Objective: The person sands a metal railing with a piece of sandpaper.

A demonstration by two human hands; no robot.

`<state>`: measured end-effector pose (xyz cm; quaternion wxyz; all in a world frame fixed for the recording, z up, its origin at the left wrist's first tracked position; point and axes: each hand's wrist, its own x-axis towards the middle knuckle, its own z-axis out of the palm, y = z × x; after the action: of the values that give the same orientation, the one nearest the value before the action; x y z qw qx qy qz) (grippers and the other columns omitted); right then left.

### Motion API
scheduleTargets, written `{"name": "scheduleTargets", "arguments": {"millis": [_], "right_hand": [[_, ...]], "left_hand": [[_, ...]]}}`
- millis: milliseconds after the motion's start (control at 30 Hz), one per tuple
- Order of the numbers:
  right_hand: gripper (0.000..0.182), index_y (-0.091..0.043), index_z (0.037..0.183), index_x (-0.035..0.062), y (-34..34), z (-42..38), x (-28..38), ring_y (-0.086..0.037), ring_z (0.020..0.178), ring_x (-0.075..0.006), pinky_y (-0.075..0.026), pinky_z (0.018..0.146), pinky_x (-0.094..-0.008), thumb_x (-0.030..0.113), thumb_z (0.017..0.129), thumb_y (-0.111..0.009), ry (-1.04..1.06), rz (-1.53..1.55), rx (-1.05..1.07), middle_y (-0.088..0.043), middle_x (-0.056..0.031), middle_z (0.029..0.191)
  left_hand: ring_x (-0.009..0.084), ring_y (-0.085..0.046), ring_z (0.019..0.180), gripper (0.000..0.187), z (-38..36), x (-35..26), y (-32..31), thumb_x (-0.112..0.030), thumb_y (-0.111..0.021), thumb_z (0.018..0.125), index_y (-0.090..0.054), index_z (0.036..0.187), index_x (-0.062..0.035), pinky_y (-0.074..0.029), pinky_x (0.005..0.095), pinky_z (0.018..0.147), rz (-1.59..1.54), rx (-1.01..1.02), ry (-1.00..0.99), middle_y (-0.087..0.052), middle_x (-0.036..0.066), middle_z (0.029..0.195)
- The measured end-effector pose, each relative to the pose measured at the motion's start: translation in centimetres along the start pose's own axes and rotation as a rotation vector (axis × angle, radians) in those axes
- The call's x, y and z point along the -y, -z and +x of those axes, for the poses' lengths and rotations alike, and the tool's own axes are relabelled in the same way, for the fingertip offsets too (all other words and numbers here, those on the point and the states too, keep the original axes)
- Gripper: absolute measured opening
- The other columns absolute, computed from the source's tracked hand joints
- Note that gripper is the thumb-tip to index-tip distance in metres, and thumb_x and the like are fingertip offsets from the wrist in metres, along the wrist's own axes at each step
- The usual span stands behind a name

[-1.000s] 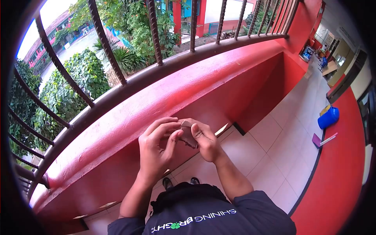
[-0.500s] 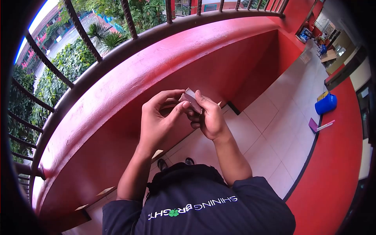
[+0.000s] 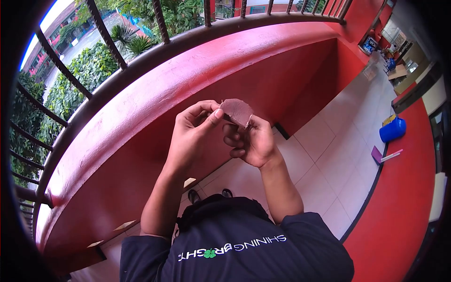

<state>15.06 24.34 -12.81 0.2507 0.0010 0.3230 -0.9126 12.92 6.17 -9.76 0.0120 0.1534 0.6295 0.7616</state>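
Inspection of a small, flat, reddish-brown sheet with a ragged edge [image 3: 237,112], possibly a worn abrasive sheet, is judged to be the step in hand. The piece is held in mid-air at chest height, just in front of the rounded red-painted concrete parapet [image 3: 155,101], and touches nothing but the fingers.

The left hand [image 3: 192,138] is closed in a pinch: thumb and forefinger grip the left edge of the piece, and the remaining fingers are curled behind. The right hand [image 3: 251,141] supports the right lower edge between thumb and forefinger, with the other fingers folded loosely into the palm. The flat face is turned up toward the camera.

Dark metal railing bars [image 3: 105,35] rise from the top of the parapet, with green foliage beyond them. A pale tiled floor [image 3: 329,155] lies below. A blue plastic container [image 3: 392,129] and a purple flat item with a white stick [image 3: 383,155] lie well apart at the right, by the opposite red wall.

For the next move, a firm hold on both edges is judged necessary, since the piece looks thin and may tear or fold. Whether it is to be folded, torn or applied to the parapet cannot be told.
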Motion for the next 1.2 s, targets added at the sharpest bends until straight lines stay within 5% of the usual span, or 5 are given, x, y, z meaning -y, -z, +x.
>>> {"name": "scheduleTargets", "arguments": {"millis": [200,300,533,800,1200], "right_hand": [[0.039,-0.065,0.127,0.0099,-0.2,1.1,-2.0,-0.056,0.088,-0.0102,-0.047,0.071,-0.0264,0.028,0.100,-0.044,0.143,-0.518,-0.208,-0.060,-0.0004,0.094],[0.037,-0.063,0.129,-0.0070,-1.4,1.1,-1.9,-0.061,0.117,-0.0148,-0.043,0.106,-0.0289,0.014,0.103,-0.049,0.803,-0.565,-0.047,-0.068,-0.0039,0.111],[0.027,-0.067,0.126,-0.0056,-2.3,2.7,-3.6,-0.068,0.108,-0.0162,-0.053,0.093,-0.0306,0.008,0.102,-0.065,0.970,-0.792,-0.301,-0.074,-0.0102,0.118],[0.038,-0.067,0.128,-0.0045,-6.9,13.2,8.7,-0.071,0.111,-0.0386,-0.060,0.091,-0.0423,-0.009,0.095,-0.048,1.584,-1.647,-0.675,-0.069,-0.0273,0.125],[0.066,-0.064,0.140,0.0076,-10.3,15.4,0.2,-0.058,0.132,-0.0379,-0.051,0.111,-0.0465,-0.017,0.083,-0.044,1.339,-1.841,-0.538,-0.057,-0.0180,0.147]], "left_hand": [[0.0049,-0.060,0.090,0.012,0.6,0.0,0.0,-0.013,-0.069,0.102,-0.064,0.106,-0.0029,-0.050,0.0242,0.083,-0.030,-0.031,0.004,-0.068,0.000,0.099],[0.0043,-0.060,0.087,0.013,1.2,1.2,0.5,-0.013,-0.068,0.103,-0.064,0.108,-0.0023,-0.049,0.0228,0.081,0.022,-0.073,-0.076,-0.068,0.000,0.097],[0.0029,-0.058,0.085,0.015,1.1,0.1,1.3,-0.011,-0.077,0.095,-0.071,0.106,-0.0025,-0.049,0.0226,0.075,0.199,-0.027,-0.064,-0.067,-0.003,0.090],[0.0058,-0.049,0.069,0.009,2.9,-8.6,9.5,-0.011,-0.078,0.094,-0.071,0.096,-0.0055,-0.039,0.0220,0.052,0.921,-0.534,-0.749,-0.068,0.001,0.089],[0.0320,-0.062,0.115,0.051,3.4,-9.9,14.3,-0.018,-0.080,0.089,-0.056,0.132,-0.0037,-0.050,0.0401,0.094,1.327,-0.553,-0.786,-0.063,0.016,0.124]]}}
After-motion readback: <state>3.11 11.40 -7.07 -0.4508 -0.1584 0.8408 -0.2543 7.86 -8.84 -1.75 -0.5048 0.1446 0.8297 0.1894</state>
